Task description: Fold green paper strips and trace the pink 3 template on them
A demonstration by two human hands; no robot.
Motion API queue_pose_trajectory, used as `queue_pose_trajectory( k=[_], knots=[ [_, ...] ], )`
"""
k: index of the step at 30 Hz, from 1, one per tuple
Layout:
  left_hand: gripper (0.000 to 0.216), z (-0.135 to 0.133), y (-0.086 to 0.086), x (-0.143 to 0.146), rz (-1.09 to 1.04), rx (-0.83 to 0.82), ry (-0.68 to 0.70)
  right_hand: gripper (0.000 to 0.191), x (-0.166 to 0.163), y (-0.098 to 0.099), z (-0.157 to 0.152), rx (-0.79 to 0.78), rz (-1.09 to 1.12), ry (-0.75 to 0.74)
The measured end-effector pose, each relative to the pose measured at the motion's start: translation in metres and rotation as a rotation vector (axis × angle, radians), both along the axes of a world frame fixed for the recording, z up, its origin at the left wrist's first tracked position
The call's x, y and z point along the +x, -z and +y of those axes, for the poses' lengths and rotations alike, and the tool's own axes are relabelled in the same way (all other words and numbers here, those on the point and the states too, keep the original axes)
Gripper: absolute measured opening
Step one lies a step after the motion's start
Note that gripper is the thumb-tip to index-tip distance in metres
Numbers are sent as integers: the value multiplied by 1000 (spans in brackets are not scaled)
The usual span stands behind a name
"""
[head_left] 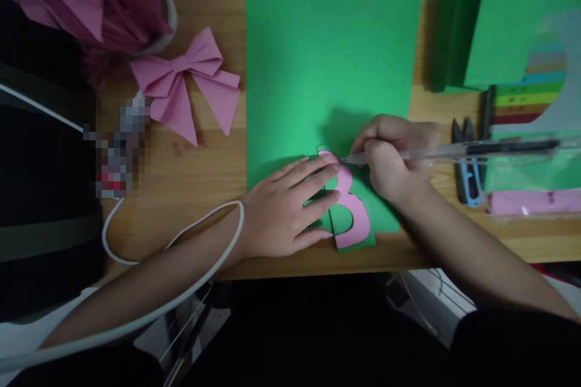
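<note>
A pink paper cut-out shaped like a "3" or "B" (353,211) lies on the near corner of a large green sheet (331,66) on a wooden desk (200,181). My left hand (285,208) lies flat on the cut-out, fingers stretched out and pressing it down. My right hand (393,157) is closed round a clear pen (454,151), whose tip touches the top edge of the pink shape. The pen's barrel points right, over the desk.
A folded pink paper bow (186,87) lies left of the green sheet. A container of pink paper (109,6) stands at the back left. Small blue-handled snips (467,163), stacked green sheets (499,18) and a pack of coloured paper (531,91) sit at the right. A white cable (136,254) loops near my left arm.
</note>
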State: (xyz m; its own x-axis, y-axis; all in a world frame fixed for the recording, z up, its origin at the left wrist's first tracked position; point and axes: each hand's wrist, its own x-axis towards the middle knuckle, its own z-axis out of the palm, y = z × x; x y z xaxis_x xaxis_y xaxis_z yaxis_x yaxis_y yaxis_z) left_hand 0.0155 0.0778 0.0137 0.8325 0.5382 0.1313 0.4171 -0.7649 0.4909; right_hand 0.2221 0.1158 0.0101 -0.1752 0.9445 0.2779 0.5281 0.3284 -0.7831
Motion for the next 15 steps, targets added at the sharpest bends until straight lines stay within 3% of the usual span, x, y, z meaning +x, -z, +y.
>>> queue_pose_trajectory(
  k=[15],
  knots=[
    [46, -1, -1, 0, 14, 12, -5, 21, 1, -1, 1, 2, -58, -21]
  ],
)
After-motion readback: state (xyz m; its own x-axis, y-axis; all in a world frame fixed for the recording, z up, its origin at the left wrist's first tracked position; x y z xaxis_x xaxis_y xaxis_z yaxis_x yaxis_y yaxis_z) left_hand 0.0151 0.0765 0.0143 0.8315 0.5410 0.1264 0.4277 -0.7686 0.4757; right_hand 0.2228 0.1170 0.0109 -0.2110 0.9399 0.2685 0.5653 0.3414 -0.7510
